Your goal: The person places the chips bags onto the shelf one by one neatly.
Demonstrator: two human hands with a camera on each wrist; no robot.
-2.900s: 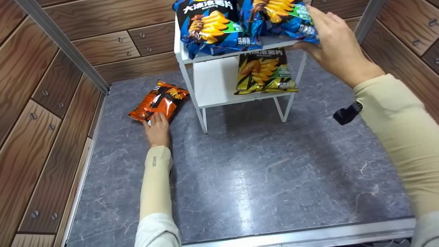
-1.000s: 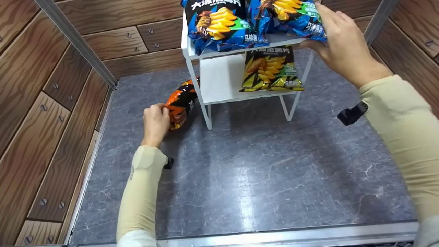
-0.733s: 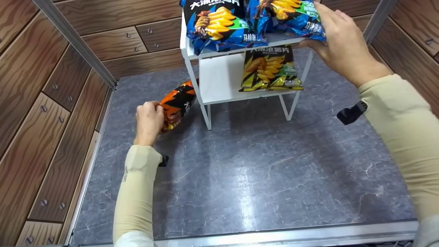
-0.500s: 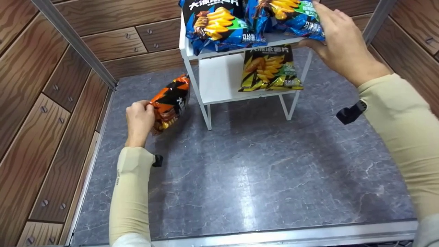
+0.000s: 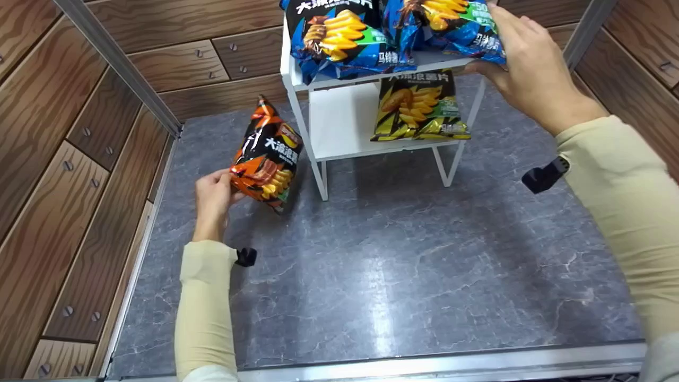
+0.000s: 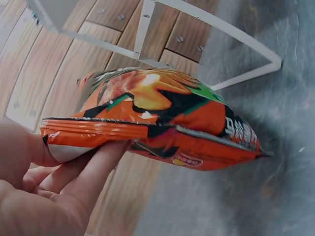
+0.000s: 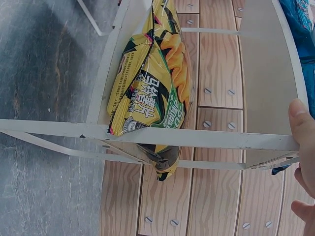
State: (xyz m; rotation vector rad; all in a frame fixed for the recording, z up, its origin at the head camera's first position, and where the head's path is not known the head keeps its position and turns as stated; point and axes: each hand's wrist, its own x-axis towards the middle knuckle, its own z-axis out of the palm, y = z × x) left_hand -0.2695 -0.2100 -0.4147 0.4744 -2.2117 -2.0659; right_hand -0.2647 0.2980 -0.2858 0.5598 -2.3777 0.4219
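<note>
My left hand (image 5: pixel 212 199) pinches the sealed edge of an orange and black bag of potato chips (image 5: pixel 268 164), its printed front turned up toward the head camera. In the left wrist view, the thumb and fingers close on the bag's crimped seam (image 6: pixel 98 130). The bag is tilted, to the left of a white two-tier shelf rack (image 5: pixel 339 119). My right hand (image 5: pixel 541 74) grips the right end of the rack's top shelf, its thumb at the front edge, beside a blue chip bag (image 5: pixel 451 29).
A second blue chip bag (image 5: pixel 339 40) lies at the left of the top shelf. On the right half of the lower shelf leans a yellow and black chip bag (image 5: pixel 419 106). Wood-patterned walls (image 5: pixel 69 212) enclose the grey marbled floor (image 5: pixel 424 265).
My left hand has taken hold of the orange bag by its edge, lifted it and moved left with it. The bag has turned to show its front. My right hand stays on the rack.
</note>
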